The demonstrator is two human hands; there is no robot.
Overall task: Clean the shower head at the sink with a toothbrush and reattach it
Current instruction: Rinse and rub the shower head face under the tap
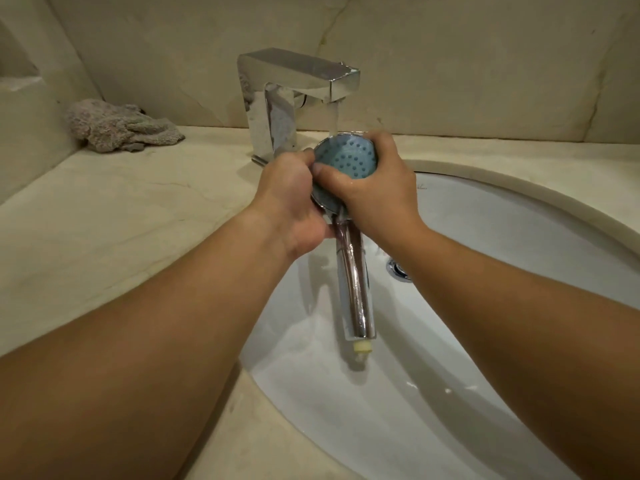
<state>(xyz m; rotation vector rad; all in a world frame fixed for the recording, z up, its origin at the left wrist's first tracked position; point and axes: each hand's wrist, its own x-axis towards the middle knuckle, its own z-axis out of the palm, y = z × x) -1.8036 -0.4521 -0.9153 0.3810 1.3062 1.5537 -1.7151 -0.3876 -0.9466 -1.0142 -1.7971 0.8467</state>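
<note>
The shower head [349, 159] has a round blue-grey face with rows of nozzles and a chrome handle [353, 289] that slopes down toward me over the sink basin [485, 237]. Its face is tilted up under the stream of water running from the chrome faucet [294, 84]. My left hand [291, 199] grips the left rim and neck of the head. My right hand [377, 181] wraps the right rim, with its thumb pressed on the face. A cream plastic fitting [362, 348] sticks out of the handle's end. No toothbrush is in view.
A crumpled grey cloth [117, 128] lies on the beige stone counter [104, 209] at the back left, against the wall. The chrome drain [400, 268] sits in the white basin to the right of the handle. Water pools in the basin.
</note>
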